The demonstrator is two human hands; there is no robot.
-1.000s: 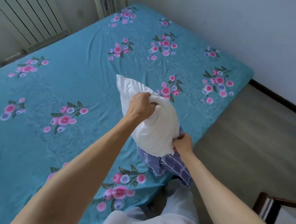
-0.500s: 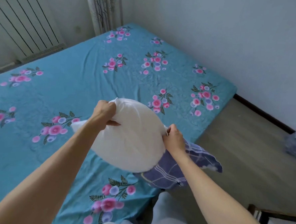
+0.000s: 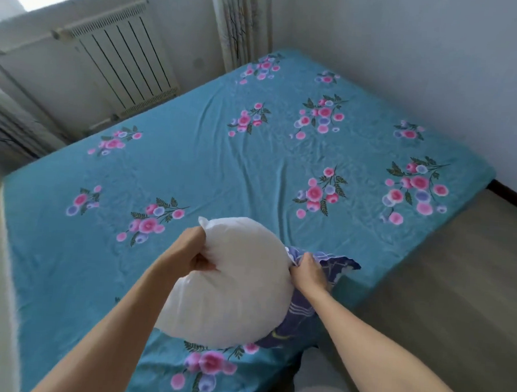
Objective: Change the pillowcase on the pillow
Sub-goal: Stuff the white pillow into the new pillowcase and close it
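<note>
Now my left hand (image 3: pixel 193 254) grips the white pillow (image 3: pixel 234 282) over the bed (image 3: pixel 193 155) while my right hand (image 3: pixel 307 270) pinches the blue pillowcase (image 3: pixel 328 263) bunched at the pillow's right edge, nearer that hand.

Left hand (image 3: pixel 194 254) grips the white pillow (image 3: pixel 233 285) above the bed (image 3: pixel 192 161); right hand (image 3: pixel 307 270), at three o'clock, pinches the blue pillowcase (image 3: pixel 335 262).

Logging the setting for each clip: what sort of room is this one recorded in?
Most likely a bedroom in a home: a bed under a teal floral sheet fills the view, a white radiator stands on the far wall, and a curtain hangs beside it.
</note>
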